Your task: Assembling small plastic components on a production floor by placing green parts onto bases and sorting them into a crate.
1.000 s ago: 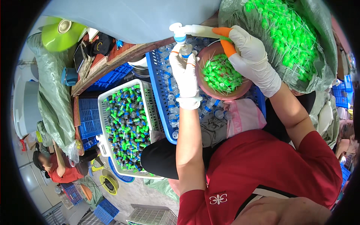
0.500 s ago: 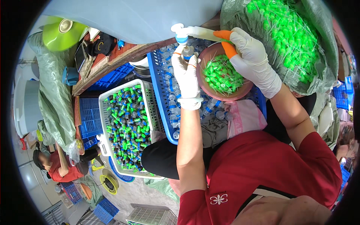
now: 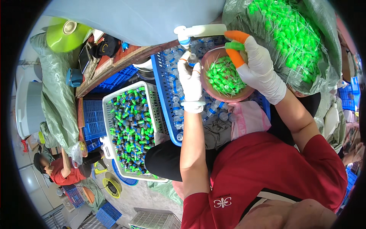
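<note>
My left hand (image 3: pixel 190 82), in a white glove, grips a small clear bottle (image 3: pixel 193 59) just below the nozzle of a white-and-blue tap (image 3: pixel 184 38). The tap sits at the lower edge of a large grey-blue tank (image 3: pixel 152 19), and its long white lever (image 3: pixel 207 30) points to the right. My gloved right hand (image 3: pixel 257 63), with orange covers on the thumb and a finger, pinches a green cap (image 3: pixel 235 46) near the lever's end. Below it, a pink bowl (image 3: pixel 207 84) holds many green caps with thin clear stems.
A blue basket (image 3: pixel 164 103) of small clear bottles stands under my hands. To its left is a white basket (image 3: pixel 152 110) of green-capped dark bottles. At upper right lies an open sack (image 3: pixel 328 72) of green caps. A person (image 3: pixel 65 171) sits at far left.
My right hand has shifted slightly right and down, off the lever's end, and the green cap shows more plainly. The lever has swung up slightly. My left hand has lowered the bottle a little.
</note>
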The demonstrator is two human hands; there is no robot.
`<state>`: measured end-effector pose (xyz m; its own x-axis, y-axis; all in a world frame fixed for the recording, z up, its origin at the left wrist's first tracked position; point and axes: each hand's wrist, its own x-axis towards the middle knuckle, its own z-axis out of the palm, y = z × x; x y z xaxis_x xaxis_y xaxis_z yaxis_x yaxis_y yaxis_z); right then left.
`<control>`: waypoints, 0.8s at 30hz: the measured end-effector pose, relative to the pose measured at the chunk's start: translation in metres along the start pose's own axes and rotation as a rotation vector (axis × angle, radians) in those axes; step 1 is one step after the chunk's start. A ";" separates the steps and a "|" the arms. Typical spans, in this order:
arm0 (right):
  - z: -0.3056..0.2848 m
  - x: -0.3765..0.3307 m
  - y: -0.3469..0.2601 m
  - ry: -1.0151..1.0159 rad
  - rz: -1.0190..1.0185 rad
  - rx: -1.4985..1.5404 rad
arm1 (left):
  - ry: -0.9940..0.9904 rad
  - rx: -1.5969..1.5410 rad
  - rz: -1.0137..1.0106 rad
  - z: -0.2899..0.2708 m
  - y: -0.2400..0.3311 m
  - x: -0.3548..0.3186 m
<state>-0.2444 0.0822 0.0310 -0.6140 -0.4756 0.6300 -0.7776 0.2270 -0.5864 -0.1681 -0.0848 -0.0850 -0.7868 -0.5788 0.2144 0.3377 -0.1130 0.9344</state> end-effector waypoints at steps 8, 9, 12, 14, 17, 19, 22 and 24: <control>0.005 -0.028 0.018 -0.309 -0.247 -0.176 | -0.184 -0.103 -0.101 0.019 0.012 -0.048; 0.008 -0.032 0.019 -0.367 -0.226 -0.157 | -0.182 -0.105 -0.104 0.018 0.008 -0.052; 0.015 -0.046 0.029 -0.368 -0.146 -0.077 | -0.216 -0.049 -0.212 0.016 0.000 -0.064; 0.015 -0.061 0.038 -0.364 -0.091 -0.023 | -0.209 -0.089 -0.270 0.029 0.009 -0.074; 0.011 -0.066 0.031 -0.450 0.180 0.195 | -0.206 0.201 -0.108 0.044 0.013 -0.084; 0.016 -0.072 0.034 -0.487 0.481 0.391 | -0.168 0.326 -0.013 0.043 0.006 -0.092; 0.014 -0.072 0.029 -0.531 1.102 0.711 | -0.272 0.765 0.314 0.037 0.001 -0.097; 0.011 -0.081 0.036 -0.625 1.126 0.672 | -0.388 0.916 0.348 0.030 0.002 -0.100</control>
<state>-0.2211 0.1191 -0.0467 -0.5493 -0.6428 -0.5340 0.3847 0.3728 -0.8444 -0.1043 -0.0032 -0.0957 -0.8874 -0.1454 0.4374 0.1848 0.7571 0.6266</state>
